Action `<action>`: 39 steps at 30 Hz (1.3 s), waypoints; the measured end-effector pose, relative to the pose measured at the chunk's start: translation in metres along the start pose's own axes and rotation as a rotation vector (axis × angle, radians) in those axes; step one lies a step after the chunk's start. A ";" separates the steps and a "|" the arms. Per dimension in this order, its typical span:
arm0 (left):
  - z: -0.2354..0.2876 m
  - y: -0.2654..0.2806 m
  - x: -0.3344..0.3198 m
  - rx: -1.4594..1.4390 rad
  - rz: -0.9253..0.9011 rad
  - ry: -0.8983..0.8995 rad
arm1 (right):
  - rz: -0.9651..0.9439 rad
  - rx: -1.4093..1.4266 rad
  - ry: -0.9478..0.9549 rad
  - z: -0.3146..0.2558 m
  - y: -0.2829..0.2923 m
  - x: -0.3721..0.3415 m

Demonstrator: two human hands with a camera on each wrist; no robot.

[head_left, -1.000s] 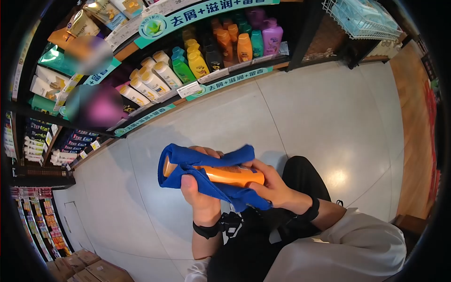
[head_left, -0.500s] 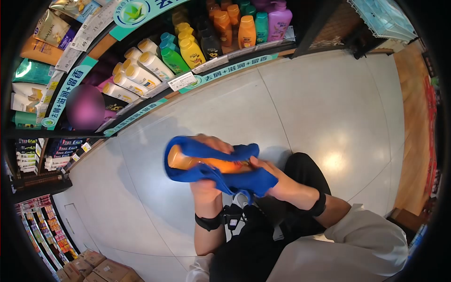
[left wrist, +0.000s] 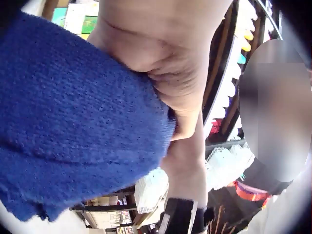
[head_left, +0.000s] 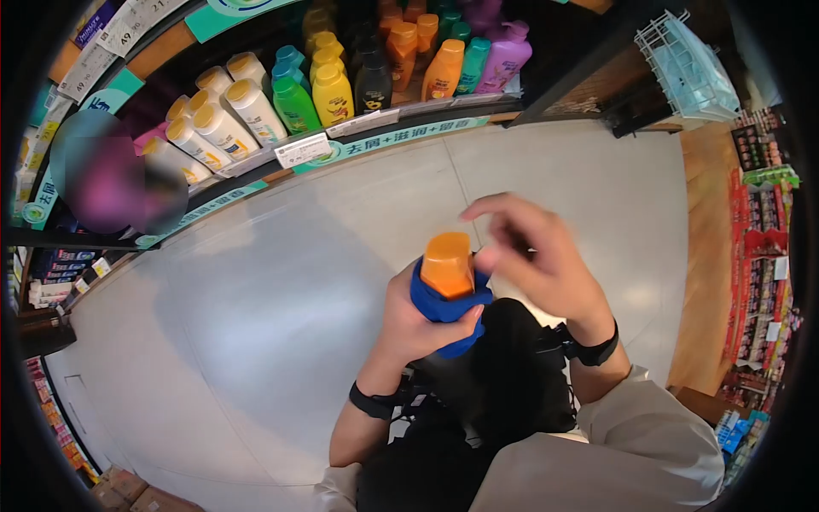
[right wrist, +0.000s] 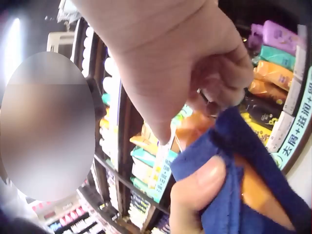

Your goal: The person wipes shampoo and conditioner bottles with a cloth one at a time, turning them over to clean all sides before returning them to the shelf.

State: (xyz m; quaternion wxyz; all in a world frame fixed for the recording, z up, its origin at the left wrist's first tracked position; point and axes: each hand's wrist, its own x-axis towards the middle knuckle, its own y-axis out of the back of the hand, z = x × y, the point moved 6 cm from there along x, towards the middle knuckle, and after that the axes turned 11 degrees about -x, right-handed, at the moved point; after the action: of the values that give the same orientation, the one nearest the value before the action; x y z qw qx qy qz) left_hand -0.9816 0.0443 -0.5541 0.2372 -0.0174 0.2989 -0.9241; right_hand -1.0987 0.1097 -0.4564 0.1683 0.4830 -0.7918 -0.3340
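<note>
The left hand (head_left: 409,322) grips a blue cloth (head_left: 448,309) wrapped around an orange bottle (head_left: 448,260); the right hand (head_left: 544,266), fingers bent and slightly apart, seems empty beside the bottle's top. I judge that wiping is the step, and the next move needs a steady left grip. Farther, the shelf (head_left: 401,142) carries coloured bottles (head_left: 333,96), contents hidden, and a wire basket (head_left: 654,51) holds light-blue goods (head_left: 699,78).

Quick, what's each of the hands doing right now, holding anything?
Left hand: closed around the blue cloth, which wraps an orange bottle.
Right hand: open, fingers loosely bent beside the bottle, holding nothing.
</note>
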 end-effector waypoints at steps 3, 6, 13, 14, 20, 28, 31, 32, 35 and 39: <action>0.012 -0.010 0.003 0.358 -0.012 -0.215 | -0.017 -0.476 0.099 -0.019 -0.019 0.009; 0.022 -0.003 0.004 0.754 0.195 -0.424 | 0.003 -0.433 -0.047 -0.020 -0.023 0.014; 0.012 0.014 0.016 0.504 0.029 -0.285 | -0.021 -0.303 0.105 -0.030 0.015 0.030; 0.004 0.017 0.018 0.411 0.006 -0.226 | -0.058 -0.308 0.111 -0.030 0.023 0.034; -0.052 0.047 0.019 -0.768 -0.152 0.064 | -0.118 -0.555 0.100 -0.034 0.066 0.077; -0.054 0.040 0.015 -1.379 -0.058 0.004 | 0.129 -0.816 0.411 0.001 0.055 0.171; -0.051 0.053 0.020 -1.459 0.039 -0.102 | 0.071 -0.880 0.383 0.015 0.037 0.197; -0.049 0.054 0.020 -1.463 0.043 -0.112 | 0.065 -0.880 0.392 0.021 0.031 0.205; -0.043 0.062 0.019 -1.502 0.189 -0.117 | -0.001 -0.973 0.396 0.042 0.010 0.230; -0.039 0.069 0.016 -1.491 0.240 -0.116 | -0.144 -0.987 0.347 0.055 -0.011 0.247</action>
State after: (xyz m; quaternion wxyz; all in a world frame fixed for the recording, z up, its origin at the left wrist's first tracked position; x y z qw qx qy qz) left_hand -0.9734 0.0093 -0.6265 0.2768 -0.1893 0.8316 -0.4428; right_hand -1.2416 -0.0899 -0.5180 0.4808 0.4478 -0.4655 -0.5930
